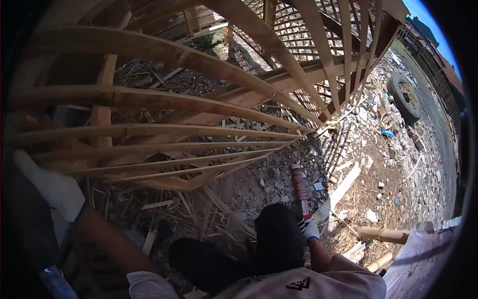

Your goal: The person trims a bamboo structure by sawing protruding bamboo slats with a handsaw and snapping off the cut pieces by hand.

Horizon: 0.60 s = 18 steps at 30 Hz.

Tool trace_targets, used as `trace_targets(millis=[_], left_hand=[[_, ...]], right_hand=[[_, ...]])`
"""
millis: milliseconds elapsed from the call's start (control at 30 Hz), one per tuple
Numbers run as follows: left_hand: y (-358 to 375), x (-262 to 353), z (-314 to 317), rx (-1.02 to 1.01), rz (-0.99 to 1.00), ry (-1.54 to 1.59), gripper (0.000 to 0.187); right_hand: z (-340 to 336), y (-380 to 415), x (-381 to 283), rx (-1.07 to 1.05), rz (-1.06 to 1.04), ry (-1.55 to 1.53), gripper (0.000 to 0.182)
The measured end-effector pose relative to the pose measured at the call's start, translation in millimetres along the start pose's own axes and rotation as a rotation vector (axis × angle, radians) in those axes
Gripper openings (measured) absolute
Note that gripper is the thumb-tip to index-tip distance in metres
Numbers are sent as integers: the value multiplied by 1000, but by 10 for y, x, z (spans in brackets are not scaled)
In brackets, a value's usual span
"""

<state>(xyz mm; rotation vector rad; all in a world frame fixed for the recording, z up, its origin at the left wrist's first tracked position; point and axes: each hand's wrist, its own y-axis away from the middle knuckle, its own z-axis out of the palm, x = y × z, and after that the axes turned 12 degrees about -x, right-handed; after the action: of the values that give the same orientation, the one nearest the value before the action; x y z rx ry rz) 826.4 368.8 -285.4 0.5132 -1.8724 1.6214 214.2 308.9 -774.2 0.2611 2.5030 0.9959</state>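
A large frame of curved wooden slats lies tilted over rubble and fills the upper left of the head view. My left hand, in a white glove, rests against the frame's near end at the far left; its grip is hidden. My right hand, also gloved, is closed around a long tool handle with red and pale bands that points away over the ground. The tool's head is not clear. My dark-clad knees sit between the two hands.
Wood offcuts and splinters litter the stony ground under the frame. Lattice panels lean at the top. An old tyre lies at the upper right among debris. A short log and a pale board lie near my right hand.
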Motion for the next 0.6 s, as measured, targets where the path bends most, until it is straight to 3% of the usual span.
trace_targets(millis=[67, 100, 133, 200, 233, 267, 333, 400, 433, 500, 600], left_hand=[[204, 202, 115, 99, -339, 441, 74], [322, 123, 45, 73, -314, 466, 63], [450, -42, 18, 12, -230, 312, 60], [984, -379, -94, -148, 58, -392, 56], [1256, -440, -106, -216, -17, -362, 53], [1404, -422, -22, -203, -202, 126, 59], [1835, -464, -109, -371, -405, 68, 62], [2255, -499, -244, -528, -502, 18, 63], [2358, -486, -369, -526, -510, 148, 59], [2778, -691, -837, -637, -808, 53, 52], [3179, -986, -1382, -451, -917, -107, 51]], right_hand=[[-120, -153, 82, -11, -86, 21, 48], [-212, -237, 32, -16, -119, 28, 47], [-274, -325, -30, -23, -137, 52, 47], [-438, -465, -269, -52, -174, 104, 46], [-507, -515, -430, -66, -192, 132, 45], [-584, -546, -594, -73, -206, 151, 45], [-701, -572, -895, -87, -235, 189, 44], [-808, -547, -1147, -99, -266, 214, 43], [-862, -537, -1269, -110, -283, 224, 42], [-939, -486, -1561, -133, -331, 237, 41], [-1065, -414, -1910, -182, -395, 216, 40]])
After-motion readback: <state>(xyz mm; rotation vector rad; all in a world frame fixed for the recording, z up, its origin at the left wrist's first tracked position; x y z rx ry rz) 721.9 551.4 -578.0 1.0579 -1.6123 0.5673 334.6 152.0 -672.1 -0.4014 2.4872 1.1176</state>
